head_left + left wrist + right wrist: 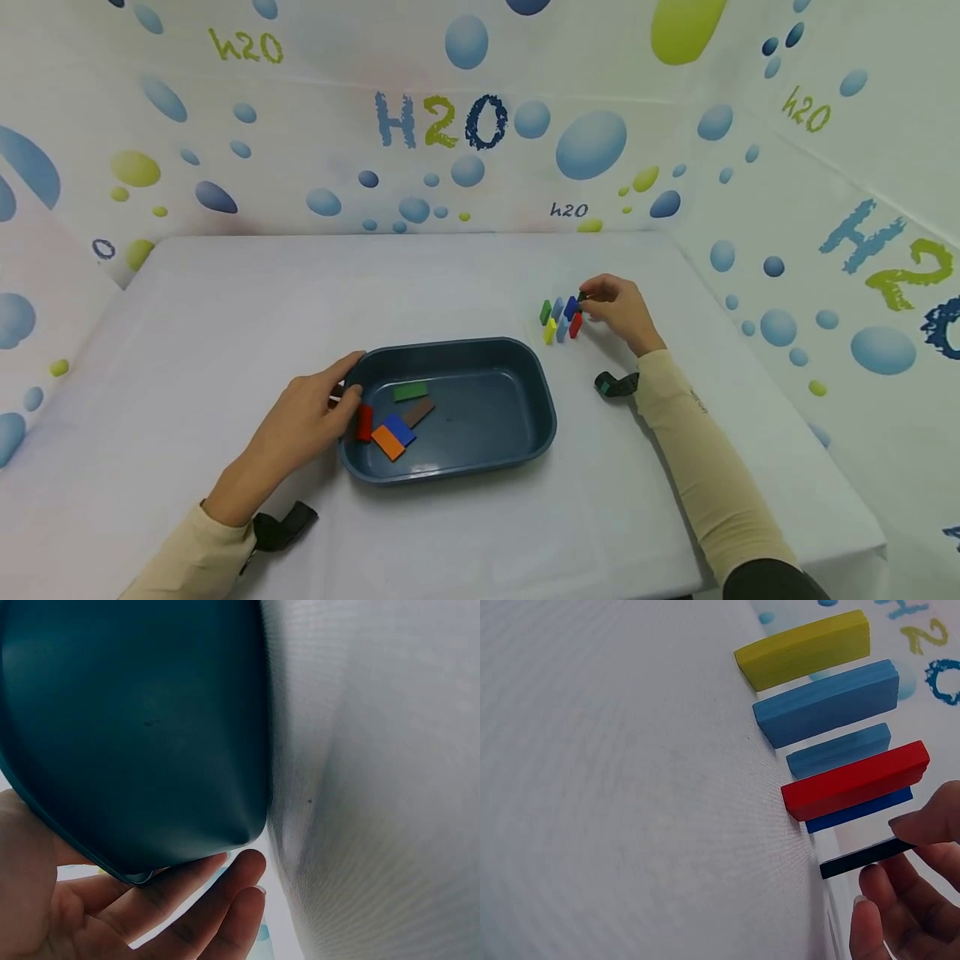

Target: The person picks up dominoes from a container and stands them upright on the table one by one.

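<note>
Clearly, the right hand [618,310] is pinching a near-black domino block [862,857] between thumb and fingertips, just beside a cluster of upright blocks. The left hand [311,408] grips the near-left corner region of a dark blue tray [480,425], its thumb over the rim and its fingers along the outside wall.

The block looks like painted wood: probably light, stiff and hard to damage, with a smooth face that might slide a little. Its broad faces offer the best hold, near the top, as thin blocks on end should topple at a nudge. The tray seems to be rigid plastic, best held by its rolled rim.

Standing on the worktop [262,292] are a yellow block [810,652], a red block [855,780], a dark blue block [862,810], a green block [545,312] and two light blue ones. Inside the tray, green, brown, blue, orange and red blocks lie flat.

No marking shows on the blocks. Beyond, the backdrop [337,167] reads "H2O" in large letters, with smaller "h2o" repeats; lettering on the right sleeve [682,442] is too small to read.
</note>
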A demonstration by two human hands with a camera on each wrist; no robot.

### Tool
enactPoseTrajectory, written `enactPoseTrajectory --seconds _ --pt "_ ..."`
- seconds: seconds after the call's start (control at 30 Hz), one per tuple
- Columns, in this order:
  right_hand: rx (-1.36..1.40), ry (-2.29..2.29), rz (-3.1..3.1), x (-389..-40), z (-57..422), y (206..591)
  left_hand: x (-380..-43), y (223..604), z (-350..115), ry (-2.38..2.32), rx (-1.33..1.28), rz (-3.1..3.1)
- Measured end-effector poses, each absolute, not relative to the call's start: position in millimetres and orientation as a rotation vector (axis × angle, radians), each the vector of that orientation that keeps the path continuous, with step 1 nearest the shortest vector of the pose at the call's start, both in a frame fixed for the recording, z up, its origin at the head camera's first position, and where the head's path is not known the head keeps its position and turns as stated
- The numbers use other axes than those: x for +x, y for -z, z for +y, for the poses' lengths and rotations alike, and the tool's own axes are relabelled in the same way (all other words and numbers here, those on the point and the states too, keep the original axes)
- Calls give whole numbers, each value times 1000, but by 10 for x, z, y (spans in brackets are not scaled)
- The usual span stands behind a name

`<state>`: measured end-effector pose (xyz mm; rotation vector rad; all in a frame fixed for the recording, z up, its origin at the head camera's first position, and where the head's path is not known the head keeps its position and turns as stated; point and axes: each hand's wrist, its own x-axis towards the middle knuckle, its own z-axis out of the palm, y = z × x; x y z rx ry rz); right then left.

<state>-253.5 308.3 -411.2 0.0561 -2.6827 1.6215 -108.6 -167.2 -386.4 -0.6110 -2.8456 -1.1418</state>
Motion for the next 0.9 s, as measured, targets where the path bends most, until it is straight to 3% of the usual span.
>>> enactPoseTrajectory --seconds 0.63,0.9 --pt "40 -1532 -2725 -2517 3090 3996 -1076 3887 -1676 1134 -608 -2838" --pt "175 -1251 -2630 -2310 2908 3481 -1088 3876 -1672 1130 -625 -2824"
